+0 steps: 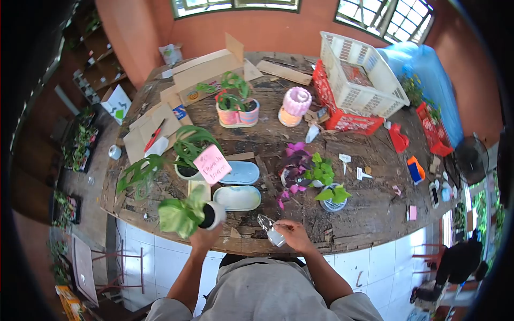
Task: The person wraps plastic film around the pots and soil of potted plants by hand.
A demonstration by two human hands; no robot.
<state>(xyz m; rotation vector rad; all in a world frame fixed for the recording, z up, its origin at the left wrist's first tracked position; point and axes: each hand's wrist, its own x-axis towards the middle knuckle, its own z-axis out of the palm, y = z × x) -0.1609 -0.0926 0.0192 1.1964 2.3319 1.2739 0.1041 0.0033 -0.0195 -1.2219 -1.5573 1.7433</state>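
Note:
My left hand (205, 235) is wrapped round a small white pot (218, 214) at the table's front edge. The pot tilts left, showing dark soil and a pale green leafy plant (182, 214). To its right, my right hand (292, 234) holds a small clear plastic item with a white part (276, 237), too small to name. Just beyond the hands lie a whitish oval tray (236, 198) and a blue oval tray (241, 173). A pink note with handwriting (213, 163) stands before a potted plant with split leaves (193, 147).
Purple and green potted plants (321, 170) stand right of centre. Farther back are a striped planter (237, 115), a pink ribbed pot (296, 101), cardboard boxes (209, 75) and a white crate (364, 75) on a red one. A red-handled cutter (154, 135) lies left.

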